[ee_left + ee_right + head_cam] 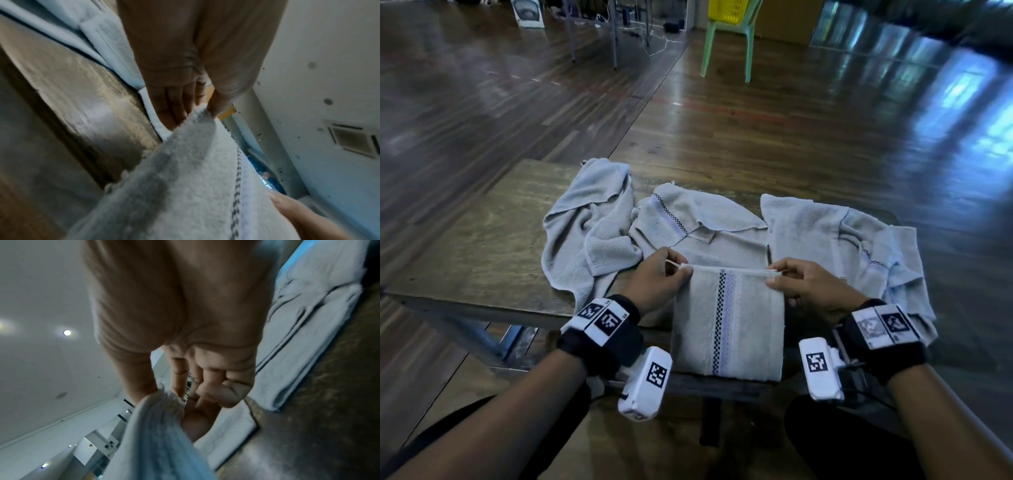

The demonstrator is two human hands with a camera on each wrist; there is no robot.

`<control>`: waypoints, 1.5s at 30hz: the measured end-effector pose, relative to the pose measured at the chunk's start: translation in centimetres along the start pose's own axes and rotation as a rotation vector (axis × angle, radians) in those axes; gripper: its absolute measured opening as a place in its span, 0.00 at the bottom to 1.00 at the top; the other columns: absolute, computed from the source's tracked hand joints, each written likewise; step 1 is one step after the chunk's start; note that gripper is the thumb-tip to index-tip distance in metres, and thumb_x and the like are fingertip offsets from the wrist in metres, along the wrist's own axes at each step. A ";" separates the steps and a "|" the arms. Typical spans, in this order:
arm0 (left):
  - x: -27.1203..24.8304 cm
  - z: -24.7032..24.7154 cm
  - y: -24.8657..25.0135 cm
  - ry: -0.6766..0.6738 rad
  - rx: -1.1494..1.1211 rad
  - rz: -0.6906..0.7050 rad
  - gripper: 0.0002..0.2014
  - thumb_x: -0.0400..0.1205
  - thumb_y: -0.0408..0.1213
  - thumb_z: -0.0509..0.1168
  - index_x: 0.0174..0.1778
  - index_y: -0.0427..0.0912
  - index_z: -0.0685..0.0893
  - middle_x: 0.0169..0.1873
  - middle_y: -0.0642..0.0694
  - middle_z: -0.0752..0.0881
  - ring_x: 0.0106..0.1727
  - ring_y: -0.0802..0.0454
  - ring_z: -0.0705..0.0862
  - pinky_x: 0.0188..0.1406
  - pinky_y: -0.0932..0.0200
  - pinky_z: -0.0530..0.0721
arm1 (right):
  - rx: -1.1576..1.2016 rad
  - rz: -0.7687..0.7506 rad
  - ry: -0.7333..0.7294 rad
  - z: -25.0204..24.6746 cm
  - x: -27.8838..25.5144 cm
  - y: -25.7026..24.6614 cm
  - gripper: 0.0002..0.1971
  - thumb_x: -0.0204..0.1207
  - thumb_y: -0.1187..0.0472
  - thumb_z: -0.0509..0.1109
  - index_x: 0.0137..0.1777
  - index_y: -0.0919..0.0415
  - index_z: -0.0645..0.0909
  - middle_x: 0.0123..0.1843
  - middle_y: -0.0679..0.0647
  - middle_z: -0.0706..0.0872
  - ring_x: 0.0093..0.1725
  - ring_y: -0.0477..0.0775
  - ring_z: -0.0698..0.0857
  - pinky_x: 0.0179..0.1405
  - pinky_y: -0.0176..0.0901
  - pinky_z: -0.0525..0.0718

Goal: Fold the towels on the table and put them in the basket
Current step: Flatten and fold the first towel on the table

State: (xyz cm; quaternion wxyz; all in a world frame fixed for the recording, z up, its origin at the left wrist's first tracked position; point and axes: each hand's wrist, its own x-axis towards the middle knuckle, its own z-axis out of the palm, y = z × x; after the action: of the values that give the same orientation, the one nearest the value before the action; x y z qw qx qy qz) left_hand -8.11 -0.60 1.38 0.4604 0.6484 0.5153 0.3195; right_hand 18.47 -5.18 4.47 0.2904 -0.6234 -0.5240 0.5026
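A grey towel (729,322) with a black checked stripe and a pale violet band hangs doubled over the table's near edge, held up by its top edge. My left hand (659,277) pinches the top left corner, thumb against fingers, with the towel (191,170) hanging from that pinch in the left wrist view. My right hand (803,284) pinches the top right corner, and the right wrist view shows the towel (156,431) bunched between thumb and forefinger. Three more grey towels lie crumpled on the wooden table (482,240): one at left (589,226), one behind the held towel (698,222), one at right (856,246).
A yellow basket (727,9) sits on a green plastic chair (726,37) far across the wooden floor. Metal table legs (592,34) and cables stand at the back left. The table's left part is bare wood.
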 end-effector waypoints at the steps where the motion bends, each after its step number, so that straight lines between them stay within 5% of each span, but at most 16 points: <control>1: 0.4 0.6 -0.1 -0.002 0.031 0.001 0.04 0.80 0.39 0.66 0.42 0.46 0.77 0.34 0.49 0.81 0.37 0.50 0.79 0.40 0.52 0.79 | -0.007 0.019 0.010 -0.1 0.2 0.4 0.08 0.77 0.64 0.70 0.54 0.62 0.78 0.32 0.46 0.86 0.26 0.39 0.81 0.24 0.33 0.77; 6: 2.1 2.6 -1.1 -0.059 0.449 0.052 0.06 0.82 0.41 0.61 0.51 0.43 0.75 0.44 0.44 0.84 0.45 0.45 0.82 0.41 0.55 0.77 | -0.273 0.081 0.067 -0.1 2.1 1.9 0.13 0.77 0.59 0.70 0.58 0.61 0.76 0.44 0.54 0.81 0.41 0.49 0.80 0.31 0.38 0.79; 10: 3.0 2.7 -1.5 -0.099 0.745 0.127 0.07 0.82 0.42 0.59 0.54 0.46 0.76 0.51 0.45 0.82 0.52 0.44 0.81 0.47 0.51 0.79 | -0.584 -0.062 0.148 0.2 2.2 2.7 0.12 0.75 0.56 0.72 0.55 0.59 0.78 0.43 0.53 0.80 0.45 0.53 0.81 0.40 0.39 0.76; 15: 3.6 3.0 -1.1 -0.253 0.700 0.371 0.13 0.80 0.34 0.61 0.58 0.48 0.83 0.55 0.46 0.83 0.55 0.47 0.81 0.54 0.51 0.80 | -0.586 -0.220 0.205 0.3 2.3 3.0 0.09 0.71 0.61 0.76 0.46 0.56 0.77 0.43 0.57 0.82 0.41 0.54 0.80 0.42 0.43 0.78; 21: 4.4 3.7 -1.0 -0.197 0.701 0.287 0.06 0.78 0.40 0.67 0.47 0.49 0.87 0.47 0.50 0.87 0.48 0.51 0.83 0.51 0.47 0.84 | -0.674 -0.290 0.189 0.0 2.6 3.0 0.06 0.71 0.61 0.76 0.42 0.60 0.82 0.43 0.54 0.82 0.42 0.52 0.81 0.44 0.42 0.79; 27: 4.4 4.1 -0.7 -0.163 0.755 0.267 0.02 0.79 0.37 0.65 0.40 0.47 0.81 0.43 0.49 0.84 0.46 0.49 0.82 0.47 0.48 0.82 | -0.716 -0.412 0.187 0.2 2.7 3.4 0.06 0.71 0.64 0.75 0.39 0.61 0.80 0.39 0.51 0.83 0.40 0.53 0.81 0.44 0.51 0.82; 38: 3.2 4.3 -0.4 -0.093 0.752 0.256 0.05 0.82 0.35 0.59 0.50 0.44 0.78 0.50 0.46 0.82 0.51 0.46 0.80 0.45 0.52 0.78 | -0.743 -0.347 0.273 0.6 2.9 3.0 0.02 0.76 0.63 0.69 0.44 0.58 0.78 0.40 0.52 0.84 0.42 0.54 0.83 0.43 0.49 0.82; 42: 1.2 4.7 0.2 -0.049 0.880 0.372 0.12 0.84 0.37 0.55 0.60 0.46 0.78 0.60 0.48 0.81 0.62 0.48 0.78 0.61 0.54 0.69 | -0.958 -0.521 0.377 1.5 2.6 3.3 0.02 0.69 0.68 0.75 0.37 0.63 0.84 0.40 0.57 0.83 0.40 0.59 0.82 0.39 0.51 0.82; 45: -0.8 6.0 0.2 -0.086 0.955 0.393 0.17 0.84 0.38 0.54 0.69 0.44 0.75 0.71 0.48 0.75 0.73 0.49 0.71 0.74 0.52 0.57 | -1.173 -0.487 0.443 2.5 1.6 3.2 0.06 0.61 0.75 0.76 0.35 0.66 0.85 0.39 0.59 0.81 0.39 0.61 0.80 0.35 0.48 0.78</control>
State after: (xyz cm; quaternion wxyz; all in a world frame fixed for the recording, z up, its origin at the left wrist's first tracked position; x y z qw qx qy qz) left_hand -2.92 -3.02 -0.59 0.0651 0.8832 0.4530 0.1022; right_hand 17.21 -4.97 0.28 0.1094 -0.6303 -0.7639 -0.0849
